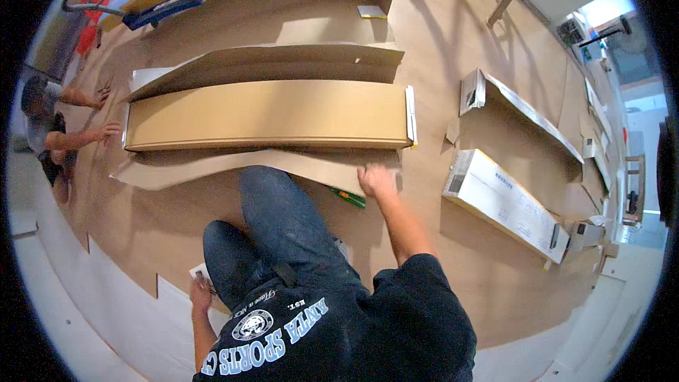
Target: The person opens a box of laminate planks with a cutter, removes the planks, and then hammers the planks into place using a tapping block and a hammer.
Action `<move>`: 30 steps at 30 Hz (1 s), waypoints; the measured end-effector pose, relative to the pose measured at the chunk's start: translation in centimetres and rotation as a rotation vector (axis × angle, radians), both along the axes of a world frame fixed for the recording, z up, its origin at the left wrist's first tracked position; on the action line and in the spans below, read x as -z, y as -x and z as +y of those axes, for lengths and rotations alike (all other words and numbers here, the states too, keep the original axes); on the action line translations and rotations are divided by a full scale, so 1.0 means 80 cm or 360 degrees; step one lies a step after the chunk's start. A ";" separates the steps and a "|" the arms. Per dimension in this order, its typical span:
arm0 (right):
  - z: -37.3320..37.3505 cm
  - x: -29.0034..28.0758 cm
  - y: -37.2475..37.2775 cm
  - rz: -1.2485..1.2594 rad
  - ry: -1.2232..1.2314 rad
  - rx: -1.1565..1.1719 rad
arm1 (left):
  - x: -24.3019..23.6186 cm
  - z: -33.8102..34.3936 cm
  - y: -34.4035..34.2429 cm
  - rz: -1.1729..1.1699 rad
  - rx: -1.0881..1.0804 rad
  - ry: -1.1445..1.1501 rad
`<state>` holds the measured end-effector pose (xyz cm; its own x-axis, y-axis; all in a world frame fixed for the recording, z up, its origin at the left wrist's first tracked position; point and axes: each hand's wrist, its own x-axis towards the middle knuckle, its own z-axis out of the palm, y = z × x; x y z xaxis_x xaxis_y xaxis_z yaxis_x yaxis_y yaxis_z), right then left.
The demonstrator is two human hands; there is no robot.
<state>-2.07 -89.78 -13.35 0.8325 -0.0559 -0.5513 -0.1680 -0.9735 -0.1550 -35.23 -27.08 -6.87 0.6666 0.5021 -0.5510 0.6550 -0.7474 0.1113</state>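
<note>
Your right hand is curled at the flap, mid-frame, probably to hold it off the box, upper center; too blurry to confirm a pinch. Left hand, lower left, looks to pinch a white card.

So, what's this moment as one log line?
Right hand: at cardboard flap, right end | left hand: at small white item | long brown box: beyond flap | co-worker's hand: by box, left end
</note>
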 end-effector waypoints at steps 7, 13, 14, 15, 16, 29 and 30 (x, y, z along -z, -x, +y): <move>0.012 0.083 0.053 -0.0318 -0.0107 -0.0109 | 0.056 0.058 0.128 0.0371 0.0635 0.0293; -0.049 0.024 -0.019 -0.1523 -0.0326 0.0098 | 0.007 -0.019 0.015 -0.0131 0.0255 0.0262; -0.053 0.015 -0.038 -0.1548 -0.0050 0.0140 | -0.009 -0.019 0.011 -0.0170 0.0285 0.0222; -0.064 0.012 -0.061 -0.1568 0.0243 0.0179 | -0.022 -0.028 0.010 -0.0186 0.0193 0.0249; -0.082 0.022 -0.081 -0.1500 0.0323 0.0295 | -0.034 -0.038 0.003 -0.0207 0.0122 0.0291; -0.266 0.199 -0.077 -0.0275 -0.1071 0.1863 | -0.072 -0.024 0.154 0.0432 -0.0010 0.0225; -0.277 0.195 -0.060 -0.0377 -0.0964 0.1800 | -0.061 -0.022 0.155 0.0524 0.0000 0.0252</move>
<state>2.74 -111.97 -28.92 0.5681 -0.5811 -0.5827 -0.7515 -0.0777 -0.6552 -47.61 -28.80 -1.99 0.4403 0.3933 -0.8071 0.6750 -0.7378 0.0087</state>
